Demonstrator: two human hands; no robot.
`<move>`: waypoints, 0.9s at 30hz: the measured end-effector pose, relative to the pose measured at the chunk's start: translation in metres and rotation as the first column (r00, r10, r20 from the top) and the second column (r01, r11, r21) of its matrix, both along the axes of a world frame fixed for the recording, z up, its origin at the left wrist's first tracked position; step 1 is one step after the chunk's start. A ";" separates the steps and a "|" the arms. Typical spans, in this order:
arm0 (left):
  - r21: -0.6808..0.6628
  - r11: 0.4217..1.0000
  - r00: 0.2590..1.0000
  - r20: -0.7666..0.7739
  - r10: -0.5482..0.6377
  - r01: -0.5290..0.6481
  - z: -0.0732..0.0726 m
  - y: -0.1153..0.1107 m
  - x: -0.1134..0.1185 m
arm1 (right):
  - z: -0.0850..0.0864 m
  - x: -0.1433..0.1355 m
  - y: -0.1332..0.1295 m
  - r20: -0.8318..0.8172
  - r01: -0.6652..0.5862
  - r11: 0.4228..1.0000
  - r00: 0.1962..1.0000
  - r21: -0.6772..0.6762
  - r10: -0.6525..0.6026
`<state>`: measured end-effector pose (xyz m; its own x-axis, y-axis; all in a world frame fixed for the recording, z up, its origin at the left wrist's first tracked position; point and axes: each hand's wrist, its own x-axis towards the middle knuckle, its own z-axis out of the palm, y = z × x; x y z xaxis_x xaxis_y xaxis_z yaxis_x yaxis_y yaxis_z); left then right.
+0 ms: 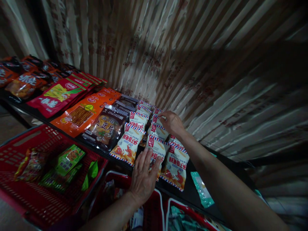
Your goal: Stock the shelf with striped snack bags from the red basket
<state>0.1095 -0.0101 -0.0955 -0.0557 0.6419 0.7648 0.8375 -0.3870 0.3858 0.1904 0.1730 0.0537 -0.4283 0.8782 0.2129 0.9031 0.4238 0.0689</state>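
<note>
White snack packets (127, 142) with red lettering and striped edges lie overlapping in rows on the black shelf. My left hand (143, 179) rests with its fingers stretched out over the lower part of the front packet (157, 146) in the middle row. Farther back in that row, my right hand (173, 123) has its fingers bent onto the top of a rear packet (158, 120), which it partly hides. Just right of the middle row lies another white packet (175, 166), under my right forearm.
Dark potato-slice bags (103, 126), orange bags (79, 115), pink bags (57, 96) and black-orange bags (29, 83) line the shelf (192, 199) leftward. A teal packet (202, 189) lies right. Red baskets (21, 192) with snacks stand in front; a pleated curtain (154, 48) hangs behind.
</note>
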 end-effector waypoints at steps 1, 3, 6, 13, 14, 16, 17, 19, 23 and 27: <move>0.008 1.000 1.000 0.001 -0.002 0.002 0.001 0.000 -0.001 | 0.000 -0.001 -0.002 -0.019 -0.017 1.000 1.000 0.003 0.017; 0.017 1.000 1.000 -0.004 -0.015 0.015 0.003 -0.001 -0.002 | -0.001 -0.002 -0.004 -0.061 -0.047 0.999 0.997 0.014 0.047; -0.014 0.998 0.998 -0.021 -0.055 0.055 0.003 -0.002 -0.004 | 0.000 -0.005 -0.007 -0.108 -0.076 0.997 0.991 0.018 0.077; -0.017 0.999 0.999 0.021 -0.038 0.039 -0.001 0.001 -0.002 | 0.011 0.000 -0.050 0.082 0.024 1.000 0.996 -0.007 -0.024; -0.015 0.999 0.999 0.027 -0.035 0.035 -0.003 0.001 -0.001 | 0.012 0.003 -0.059 0.152 0.087 0.996 0.985 0.003 -0.087; -0.018 0.999 0.999 0.027 -0.034 0.034 -0.005 0.002 -0.001 | 0.010 0.011 -0.073 0.261 0.167 0.985 0.953 -0.033 -0.152; -0.021 0.999 0.999 0.024 -0.033 0.034 -0.007 0.002 -0.001 | 0.008 0.015 -0.077 0.283 0.193 0.978 0.945 -0.073 -0.165; -0.027 0.999 1.000 0.021 -0.023 0.024 -0.009 0.002 0.000 | 0.002 0.023 -0.081 0.239 0.171 0.965 0.963 -0.197 -0.122; -0.034 0.999 0.999 0.033 -0.015 0.016 -0.009 0.001 0.001 | -0.010 0.036 -0.078 -0.044 -0.001 0.936 0.999 -0.353 -0.016; -0.011 0.999 0.997 0.068 -0.043 0.044 -0.001 0.004 -0.001 | -0.015 0.047 -0.072 -0.265 -0.023 0.915 0.960 -0.403 -0.092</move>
